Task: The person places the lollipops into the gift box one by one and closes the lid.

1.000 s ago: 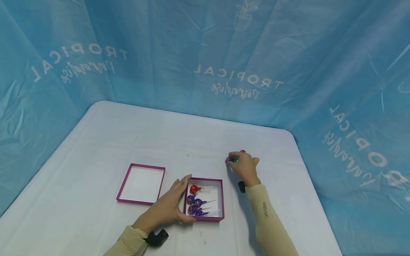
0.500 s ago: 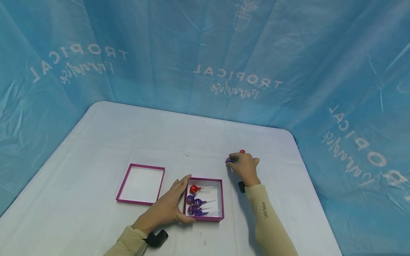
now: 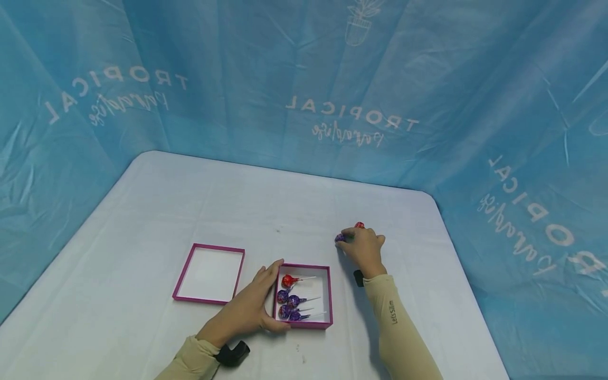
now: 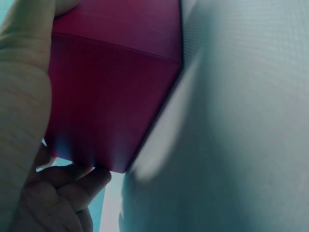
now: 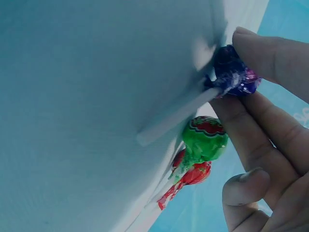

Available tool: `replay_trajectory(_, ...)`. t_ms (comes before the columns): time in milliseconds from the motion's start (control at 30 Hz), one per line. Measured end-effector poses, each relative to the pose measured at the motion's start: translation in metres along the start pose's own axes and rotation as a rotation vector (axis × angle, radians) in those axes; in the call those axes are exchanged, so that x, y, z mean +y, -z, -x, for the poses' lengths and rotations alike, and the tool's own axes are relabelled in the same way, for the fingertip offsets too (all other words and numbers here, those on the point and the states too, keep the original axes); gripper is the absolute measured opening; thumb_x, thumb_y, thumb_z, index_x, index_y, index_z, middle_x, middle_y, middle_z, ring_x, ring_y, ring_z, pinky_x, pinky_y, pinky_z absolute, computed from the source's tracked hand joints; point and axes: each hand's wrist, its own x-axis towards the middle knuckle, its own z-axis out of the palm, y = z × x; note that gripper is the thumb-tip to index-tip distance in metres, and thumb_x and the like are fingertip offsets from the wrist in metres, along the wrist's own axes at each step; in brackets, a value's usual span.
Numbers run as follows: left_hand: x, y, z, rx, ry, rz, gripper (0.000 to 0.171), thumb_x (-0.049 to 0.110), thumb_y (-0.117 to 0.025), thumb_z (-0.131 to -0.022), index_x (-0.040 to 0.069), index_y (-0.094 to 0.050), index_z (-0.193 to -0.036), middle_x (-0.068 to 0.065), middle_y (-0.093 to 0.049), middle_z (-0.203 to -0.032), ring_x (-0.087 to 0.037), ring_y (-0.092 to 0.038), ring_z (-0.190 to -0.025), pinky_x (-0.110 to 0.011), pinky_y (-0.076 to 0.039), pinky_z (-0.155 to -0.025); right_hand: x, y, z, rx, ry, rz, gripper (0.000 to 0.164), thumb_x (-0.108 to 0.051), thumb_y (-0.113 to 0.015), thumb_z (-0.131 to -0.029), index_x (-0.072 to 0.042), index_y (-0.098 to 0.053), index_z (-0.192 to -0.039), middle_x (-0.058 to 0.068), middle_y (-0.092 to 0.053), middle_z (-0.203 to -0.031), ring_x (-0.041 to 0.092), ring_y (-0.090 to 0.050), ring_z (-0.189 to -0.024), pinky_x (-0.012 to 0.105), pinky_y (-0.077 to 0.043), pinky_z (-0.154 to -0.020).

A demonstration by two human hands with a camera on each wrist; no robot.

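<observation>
In the head view my left hand (image 3: 254,303) spans the left side of a magenta square box (image 3: 323,290), thumb at the near corner and fingertips at the far one. Inside the box lie a red lollipop (image 3: 287,281) and several purple lollipops (image 3: 294,301), white sticks pointing right. Farther right, my right hand (image 3: 366,250) pinches the wrapped head of a purple lollipop (image 5: 234,72) between thumb and fingers, low over the table. Close beside those fingers lie a green lollipop (image 5: 207,142) and a red lollipop (image 5: 197,173); the head view largely hides the green one.
A magenta-rimmed square lid (image 3: 218,246), its white inside facing up, lies left of the box. White cloth covers the table (image 3: 266,206). Blue printed curtains (image 3: 237,79) hang behind it and at both sides.
The right hand has shifted very slightly; the purple lollipop stays at its fingertips. The left hand and the box look unmoved.
</observation>
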Motion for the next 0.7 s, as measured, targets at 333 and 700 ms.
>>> replay_trajectory(333, 0.0012, -0.0002, 0.0005, -0.002, 0.004, 0.008, 0.137, 0.054, -0.094, -0.057, 0.022, -0.014, -0.163, -0.012, -0.025, -0.166, -0.043, -0.016, -0.152, -0.06, -0.027, -0.118, 0.0011, -0.0002, 0.0027, 0.006, 0.007, 0.009, 0.035, -0.029, -0.087, -0.079, -0.011, -0.08, -0.109, 0.013, -0.076, -0.102, 0.034, -0.061, -0.102, 0.052, -0.028, -0.083)
replay_trajectory(700, 0.0002, -0.0001, 0.0001, -0.004, 0.013, -0.003, 0.138, 0.055, -0.094, -0.057, 0.023, -0.013, -0.163, -0.01, -0.024, -0.166, -0.041, -0.016, -0.153, -0.06, -0.027, -0.118, -0.0003, 0.0055, 0.0048, 0.022, 0.024, -0.01, 0.035, -0.028, -0.087, -0.079, -0.01, -0.08, -0.109, 0.013, -0.076, -0.098, 0.033, -0.061, -0.098, 0.051, -0.026, -0.083)
